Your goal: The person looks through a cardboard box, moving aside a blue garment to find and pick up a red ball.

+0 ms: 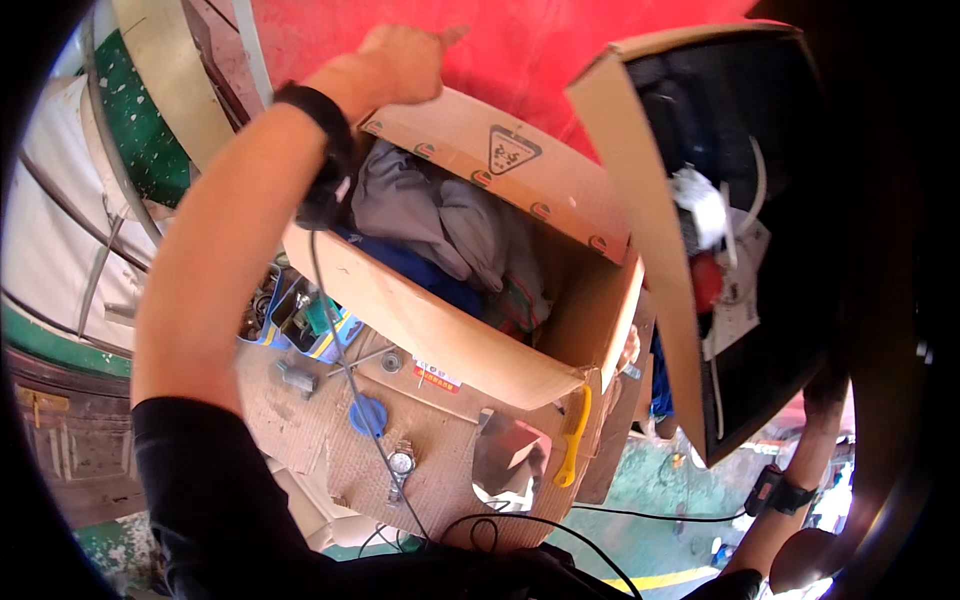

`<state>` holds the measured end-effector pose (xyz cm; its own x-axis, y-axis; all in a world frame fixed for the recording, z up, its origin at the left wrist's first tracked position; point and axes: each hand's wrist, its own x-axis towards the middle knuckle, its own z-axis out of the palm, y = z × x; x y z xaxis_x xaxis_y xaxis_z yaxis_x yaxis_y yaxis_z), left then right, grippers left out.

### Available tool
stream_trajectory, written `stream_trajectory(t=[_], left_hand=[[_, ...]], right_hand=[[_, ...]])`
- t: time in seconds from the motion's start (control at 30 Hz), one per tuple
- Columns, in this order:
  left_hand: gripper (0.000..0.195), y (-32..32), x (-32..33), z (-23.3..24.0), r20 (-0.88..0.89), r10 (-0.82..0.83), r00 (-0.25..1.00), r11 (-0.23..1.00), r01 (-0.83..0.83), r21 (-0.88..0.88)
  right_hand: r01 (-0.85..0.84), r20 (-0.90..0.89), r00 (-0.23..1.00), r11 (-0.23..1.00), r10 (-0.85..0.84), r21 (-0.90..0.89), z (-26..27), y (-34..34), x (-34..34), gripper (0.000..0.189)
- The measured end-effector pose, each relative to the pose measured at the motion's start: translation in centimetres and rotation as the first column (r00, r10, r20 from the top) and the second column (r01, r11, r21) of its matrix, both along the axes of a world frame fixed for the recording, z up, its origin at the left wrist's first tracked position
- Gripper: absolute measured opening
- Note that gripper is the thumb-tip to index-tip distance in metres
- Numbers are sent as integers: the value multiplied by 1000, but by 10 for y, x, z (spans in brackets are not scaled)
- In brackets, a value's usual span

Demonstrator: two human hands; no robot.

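My left hand [409, 64] is at the raised flap of an open cardboard box [450, 337], index finger stretched out and the other fingers curled; whether it grips the flap is unclear. Grey cloth [420, 210] and blue cloth [427, 277] lie inside that box. At the right, my right hand [825, 386], mostly in shadow, holds a second cardboard box [652, 202] by its lower edge. This box is tilted, and its dark inside shows a white crumpled piece [701, 206], a red round thing [705, 281] and pale cords.
Before me, a cardboard-covered surface [300, 435] bears a wristwatch [400, 461], a blue round knob [367, 415], a mirror-like piece [510, 457], a yellow-handled tool [574, 442] and blue bins [311, 322] of small parts. Black cables cross it. Fingers of another person [630, 349] show behind the box.
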<state>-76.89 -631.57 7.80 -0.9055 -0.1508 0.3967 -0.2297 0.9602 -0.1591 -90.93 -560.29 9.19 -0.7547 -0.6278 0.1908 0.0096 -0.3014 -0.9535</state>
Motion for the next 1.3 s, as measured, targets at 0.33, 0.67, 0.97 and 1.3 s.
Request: stream_trajectory(t=[0.33, 0.67, 0.97, 1.3], left_hand=[[38, -1, 65, -27, 513, -30, 858, 998, -6, 68], [39, -23, 47, -9, 43, 0, 999, 973, -10, 230], [38, -82, 62, -63, -172, -96, 980, 892, 162, 421], [33, -138, 129, -59, -396, 403, 825, 224, 331, 917]], right_hand=[[145, -126, 984, 979, -128, 140, 24, -101, 35, 40], [80, -11, 997, 994, -80, 73, 45, -153, 60, 42], [-19, -14, 1000, 983, 22, 185, 11, -309, 65, 49], [95, 87, 982, 831, -169, 548, -13, -392, 36, 18]])
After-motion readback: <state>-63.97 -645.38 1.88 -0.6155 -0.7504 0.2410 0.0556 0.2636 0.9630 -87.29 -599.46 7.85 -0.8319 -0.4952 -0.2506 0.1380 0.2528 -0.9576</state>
